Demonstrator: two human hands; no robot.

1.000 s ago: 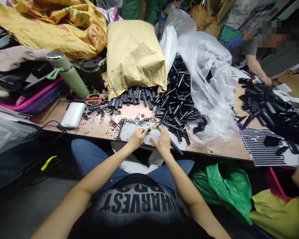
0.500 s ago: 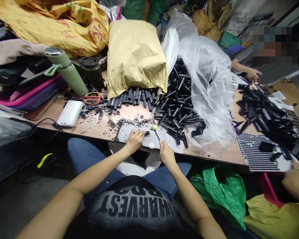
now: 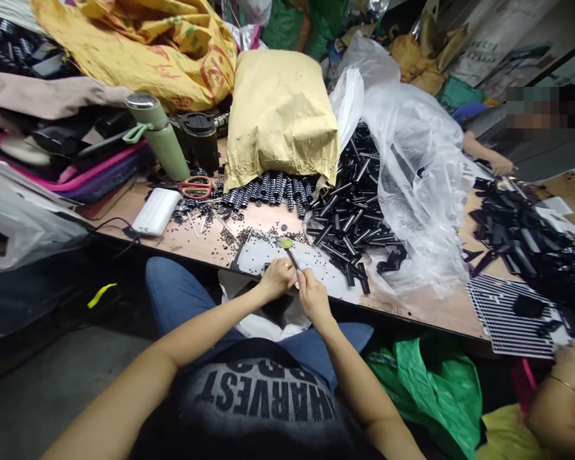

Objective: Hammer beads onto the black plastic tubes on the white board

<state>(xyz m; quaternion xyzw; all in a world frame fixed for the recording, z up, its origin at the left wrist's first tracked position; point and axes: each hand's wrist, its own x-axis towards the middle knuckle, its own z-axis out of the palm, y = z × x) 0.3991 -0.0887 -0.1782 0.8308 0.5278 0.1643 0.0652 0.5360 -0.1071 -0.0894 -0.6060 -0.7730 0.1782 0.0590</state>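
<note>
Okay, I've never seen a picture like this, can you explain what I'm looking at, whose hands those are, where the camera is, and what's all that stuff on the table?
The camera sits on a person's head and looks down, so the two bare arms reaching forward are that person's own. The left hand and right hand meet at the near edge of the wooden table. Together they hold a thin rod with a yellow-green tip; what else the left fingers grip is hidden. Behind lie a white mat dotted with tiny black beads, a heap of black tubes on clear plastic, a tan paper sack, red scissors and a green flask. Other people's hands work at the right.
</note>
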